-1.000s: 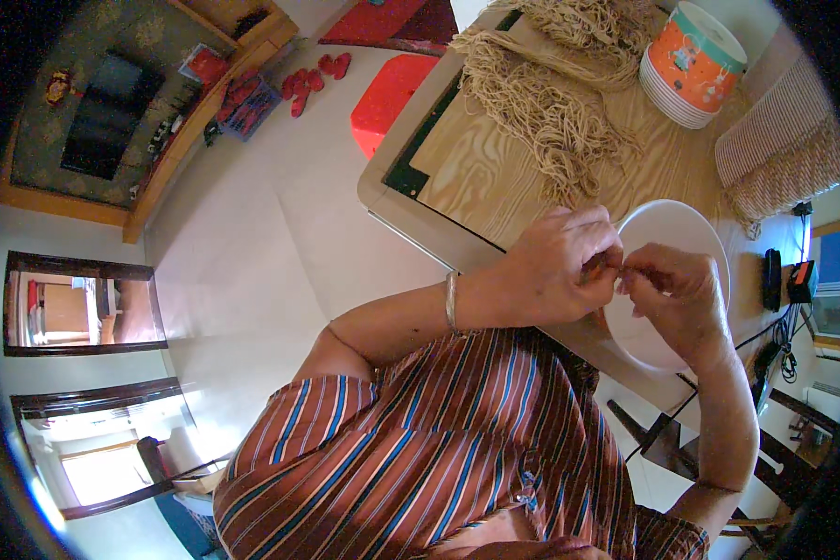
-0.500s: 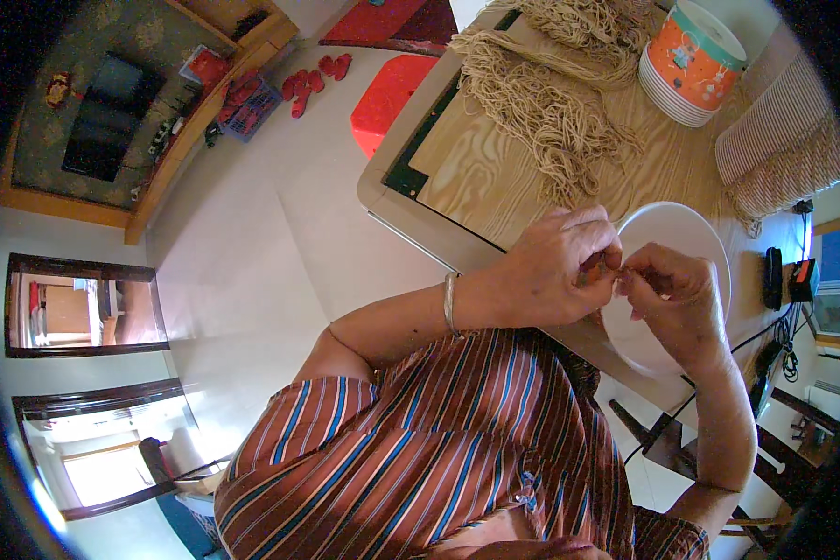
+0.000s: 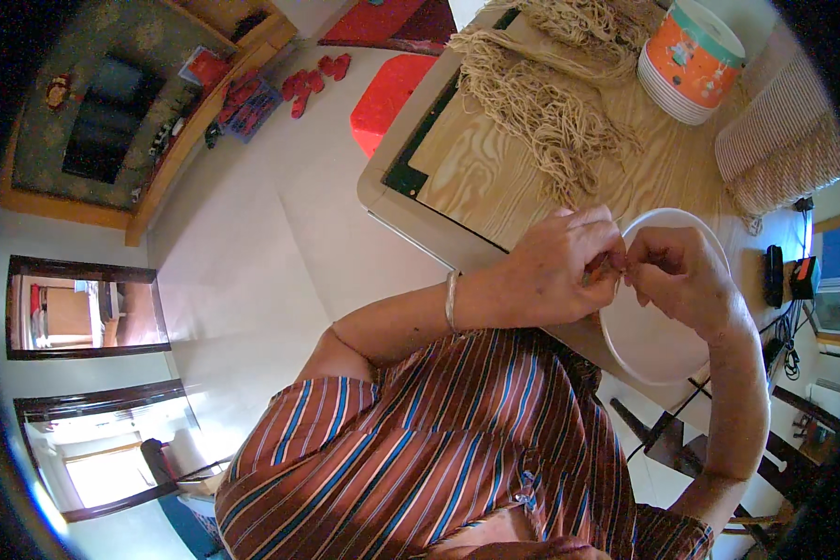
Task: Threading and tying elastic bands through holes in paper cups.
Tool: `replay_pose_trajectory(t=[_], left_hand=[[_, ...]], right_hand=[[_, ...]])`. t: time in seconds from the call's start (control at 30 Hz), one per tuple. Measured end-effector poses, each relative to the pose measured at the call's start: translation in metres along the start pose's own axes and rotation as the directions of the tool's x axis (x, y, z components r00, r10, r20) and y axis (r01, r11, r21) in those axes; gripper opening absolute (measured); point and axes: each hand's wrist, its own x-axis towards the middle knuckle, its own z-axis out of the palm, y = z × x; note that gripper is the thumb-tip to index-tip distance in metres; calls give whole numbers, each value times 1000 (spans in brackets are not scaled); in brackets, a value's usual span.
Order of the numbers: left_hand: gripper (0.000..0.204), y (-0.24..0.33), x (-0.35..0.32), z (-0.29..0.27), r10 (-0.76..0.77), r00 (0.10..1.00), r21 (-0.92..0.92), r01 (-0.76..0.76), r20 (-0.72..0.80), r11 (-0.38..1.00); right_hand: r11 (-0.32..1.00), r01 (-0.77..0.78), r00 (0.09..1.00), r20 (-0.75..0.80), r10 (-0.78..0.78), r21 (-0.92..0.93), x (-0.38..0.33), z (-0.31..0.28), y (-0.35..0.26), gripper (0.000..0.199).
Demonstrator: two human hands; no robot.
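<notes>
My left hand (image 3: 565, 266), with a silver bracelet (image 3: 451, 301) at the wrist, is curled closed around a small thing with some orange on it. Too little of that thing shows between the fingers to name it. Fingertips of my right hand (image 3: 686, 280) are pinched together and meet those of the left. What they pinch is too small to make out. Both hands are over the near left side of a round white container (image 3: 658, 359) at the table edge. My right hand and wrist hide part of its inside.
Beige yarn (image 3: 541, 112) lies in loose heaps on the wooden table (image 3: 467, 177). Behind stands an orange and green patterned paper tub (image 3: 691, 61), beside striped woven fabric (image 3: 775, 131). Black cables (image 3: 789, 345) hang at the right. A red stool (image 3: 383, 103) stands left of the table.
My right hand has turned, its wrist and forearm shifting outward to the right, and its fingertips are closer to my left fingers. The white container sits slightly lower in view. My left hand barely moved.
</notes>
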Motion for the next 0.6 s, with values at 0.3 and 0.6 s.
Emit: replay_pose_trajectory(t=[0.3,0.6], left_hand=[[12,-6,-4,0,-66,998,-24,66,2,998],[13,-1,0,1,-49,999,-11,49,10,999]], right_hand=[[982,-140,966,-199,164,130,-11,3,-8,5],[890,199,888,-309,-341,-409,-17,31,-3,11]])
